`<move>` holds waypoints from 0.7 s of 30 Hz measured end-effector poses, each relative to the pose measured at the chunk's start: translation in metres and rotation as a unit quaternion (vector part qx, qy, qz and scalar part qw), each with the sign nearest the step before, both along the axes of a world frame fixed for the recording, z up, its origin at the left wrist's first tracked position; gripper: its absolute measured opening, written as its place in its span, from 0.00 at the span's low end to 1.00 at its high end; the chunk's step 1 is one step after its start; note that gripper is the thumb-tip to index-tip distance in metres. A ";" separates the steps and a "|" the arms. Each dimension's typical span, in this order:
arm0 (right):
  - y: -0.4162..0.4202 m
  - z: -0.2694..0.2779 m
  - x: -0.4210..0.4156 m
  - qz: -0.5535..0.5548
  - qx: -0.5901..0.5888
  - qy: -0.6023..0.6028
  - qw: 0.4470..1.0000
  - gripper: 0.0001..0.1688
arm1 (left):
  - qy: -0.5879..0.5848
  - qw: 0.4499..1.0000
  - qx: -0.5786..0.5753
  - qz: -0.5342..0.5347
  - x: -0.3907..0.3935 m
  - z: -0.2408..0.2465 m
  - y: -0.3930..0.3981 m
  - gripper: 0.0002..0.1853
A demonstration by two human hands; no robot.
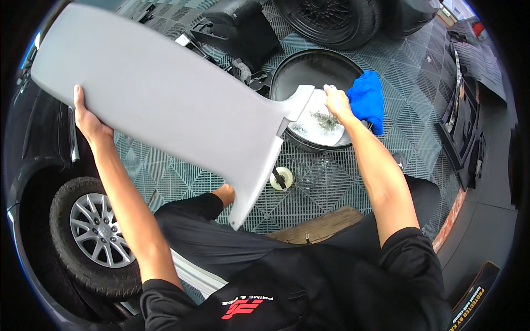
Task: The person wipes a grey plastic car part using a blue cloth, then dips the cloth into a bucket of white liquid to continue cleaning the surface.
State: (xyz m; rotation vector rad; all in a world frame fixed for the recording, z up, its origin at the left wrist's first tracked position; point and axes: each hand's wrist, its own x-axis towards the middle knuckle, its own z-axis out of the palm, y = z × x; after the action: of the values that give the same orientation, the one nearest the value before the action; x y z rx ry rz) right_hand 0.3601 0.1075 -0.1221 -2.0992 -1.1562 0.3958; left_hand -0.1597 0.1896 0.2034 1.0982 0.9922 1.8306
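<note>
My left hand [91, 120] holds a large light-grey moulded trim panel [165, 91] by its lower left edge, the thumb on its face. The panel is raised and slanted before me, its narrow notched end towards a round black tub [314, 60]. White suds [316, 120] with a dark patch lie in the near part of the tub. Over the suds, my right hand [337, 103] is curled, close to the panel's notched end; what it may hold is hidden. A blue cloth [366, 101] hangs over the tub's right rim.
A pale round pad with a black strap [281, 178] lies on the grey grid floor. Below it is a wooden board [321, 225]. Black trim parts [240, 33] and a wheel [327, 18] stand beyond the tub. A car's wheel [97, 236] is at left, black panels [463, 124] at right.
</note>
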 end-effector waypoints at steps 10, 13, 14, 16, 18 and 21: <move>-0.011 0.111 -0.016 0.096 0.035 0.500 0.860 0.19 | -0.050 0.998 -0.003 0.042 -0.032 -0.039 -0.060 0.21; -0.023 0.036 -0.017 0.056 -0.194 0.175 0.964 0.24 | -0.069 0.997 -0.006 0.023 -0.033 -0.054 -0.060 0.22; -0.026 0.021 -0.020 0.052 -0.228 0.143 0.962 0.30 | -0.078 0.997 -0.006 0.022 -0.032 -0.055 -0.062 0.23; -0.026 0.015 -0.032 0.135 -0.314 0.074 0.937 0.40 | -0.074 0.996 -0.011 0.045 -0.040 -0.061 -0.066 0.24; -0.013 0.017 -0.035 0.296 -0.394 -0.012 0.870 0.44 | -0.091 0.994 -0.011 0.054 -0.045 -0.066 -0.071 0.23; 0.001 0.009 -0.060 0.486 -0.437 -0.145 0.743 0.49 | -0.096 0.993 -0.011 0.071 -0.057 -0.066 -0.084 0.23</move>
State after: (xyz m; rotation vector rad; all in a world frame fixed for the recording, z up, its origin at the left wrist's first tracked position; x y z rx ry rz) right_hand 0.3003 0.1090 -0.1130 -2.0796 -2.6336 1.3387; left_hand -0.2164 0.1059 0.1374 0.8366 0.9952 1.9930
